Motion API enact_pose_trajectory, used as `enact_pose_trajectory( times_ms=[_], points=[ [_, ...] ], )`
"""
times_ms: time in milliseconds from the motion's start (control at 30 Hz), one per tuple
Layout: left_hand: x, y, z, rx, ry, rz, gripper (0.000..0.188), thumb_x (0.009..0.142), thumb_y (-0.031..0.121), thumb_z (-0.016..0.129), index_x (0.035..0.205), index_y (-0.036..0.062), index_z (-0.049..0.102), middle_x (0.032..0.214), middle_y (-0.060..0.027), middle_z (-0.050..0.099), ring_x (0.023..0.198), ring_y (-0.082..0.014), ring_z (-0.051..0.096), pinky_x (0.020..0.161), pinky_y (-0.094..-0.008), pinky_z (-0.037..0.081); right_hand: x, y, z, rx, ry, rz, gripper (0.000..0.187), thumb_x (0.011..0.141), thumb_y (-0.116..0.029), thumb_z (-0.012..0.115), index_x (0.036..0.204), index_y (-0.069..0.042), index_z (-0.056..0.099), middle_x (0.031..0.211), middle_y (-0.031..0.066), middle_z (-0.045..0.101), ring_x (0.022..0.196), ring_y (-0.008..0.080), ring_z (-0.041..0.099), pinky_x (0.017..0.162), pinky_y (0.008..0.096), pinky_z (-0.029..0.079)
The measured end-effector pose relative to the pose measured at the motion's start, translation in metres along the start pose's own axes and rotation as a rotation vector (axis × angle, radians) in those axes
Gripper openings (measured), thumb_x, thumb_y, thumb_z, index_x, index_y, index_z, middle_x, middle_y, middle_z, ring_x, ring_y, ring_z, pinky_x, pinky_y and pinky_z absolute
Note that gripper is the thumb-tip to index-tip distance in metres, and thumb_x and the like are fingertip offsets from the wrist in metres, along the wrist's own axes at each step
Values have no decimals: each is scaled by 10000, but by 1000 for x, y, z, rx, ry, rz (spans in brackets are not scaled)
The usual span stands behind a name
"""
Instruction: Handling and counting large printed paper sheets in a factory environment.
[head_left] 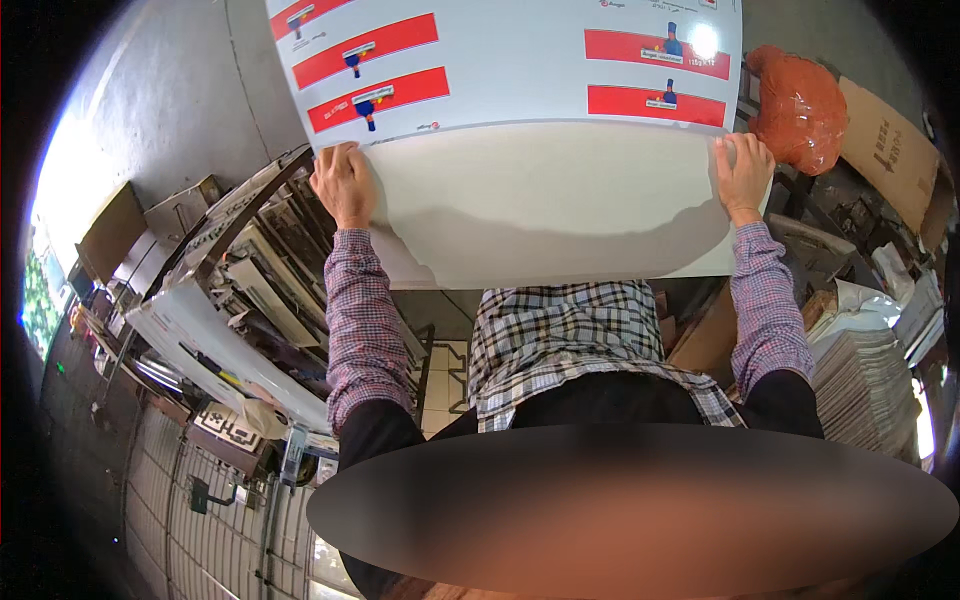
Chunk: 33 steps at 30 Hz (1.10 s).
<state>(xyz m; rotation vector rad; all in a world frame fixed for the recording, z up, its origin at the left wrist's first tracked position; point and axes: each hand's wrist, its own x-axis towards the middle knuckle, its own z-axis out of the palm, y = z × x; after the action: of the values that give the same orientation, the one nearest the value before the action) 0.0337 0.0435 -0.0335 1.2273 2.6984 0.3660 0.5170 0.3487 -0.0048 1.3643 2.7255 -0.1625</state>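
Note:
A large printed sheet [510, 75], white with red strips and small blue figures, spreads out at the top of the view. My left hand [345, 185] is closed at its near left corner, fingers curled on the edge. At the near right corner my right hand [742, 175] grips in the same way, the thumb on the inner side. Between my arms lies a plain off-white sheet [560, 185], its far part meeting the printed sheet's near edge; shadows fall across it. Whether the two are joined, I cannot tell.
An orange plastic-wrapped bundle [800, 108] sits beside the sheet's right edge, with a brown cardboard box [890, 150] beyond it. A stack of paper or card [865, 390] stands at right. On the left, a rack holds several upright boards [265, 295] and a white panel [225, 350].

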Motion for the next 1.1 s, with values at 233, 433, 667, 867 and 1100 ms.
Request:
enact_pose_trajectory(
  times_ms=[233, 433, 667, 867, 1100],
  points=[
    [9, -22, 31, 15, 131, 21, 235, 859, 246, 436, 796, 87, 597, 832, -78, 561, 830, -279, 511, 715, -413, 331, 11, -1, 21, -15, 128, -3, 237, 876, -309, 518, 865, -86, 596, 878, 52, 562, 887, 256, 513, 871, 419, 344],
    [4, -12, 33, 8, 159, -61, 242, 839, 267, 452, 886, 88, 608, 891, -91, 555, 884, -281, 503, 816, -415, 337, 4, 25, 22, 181, 178, 50, 206, 872, -256, 519, 866, -67, 601, 847, 55, 558, 884, 268, 511, 812, 408, 370],
    [3, -10, 13, -15, 87, -178, 308, 860, 297, 493, 1036, 57, 572, 970, -139, 527, 958, -295, 463, 878, -425, 339, -2, 24, 8, 107, 98, 117, 245, 905, -313, 483, 980, -108, 594, 951, 78, 573, 954, 287, 515, 829, 419, 378],
    [-46, -5, -65, -4, -172, -733, 582, 896, 536, 461, 1006, -33, 499, 954, -217, 617, 888, -393, 598, 771, -480, 450, -89, 41, -59, 84, -83, 706, 489, 960, -467, 357, 1158, -66, 553, 1175, 211, 547, 1060, 369, 531, 885, 458, 398],
    [-57, -35, -88, -27, -305, -521, 531, 925, 520, 462, 923, -7, 532, 794, -144, 587, 688, -275, 550, 635, -407, 446, -86, 44, -87, 324, -300, 726, 696, 935, -590, 303, 1131, 37, 531, 1133, 276, 563, 1074, 414, 535, 882, 441, 429]
  ],
)
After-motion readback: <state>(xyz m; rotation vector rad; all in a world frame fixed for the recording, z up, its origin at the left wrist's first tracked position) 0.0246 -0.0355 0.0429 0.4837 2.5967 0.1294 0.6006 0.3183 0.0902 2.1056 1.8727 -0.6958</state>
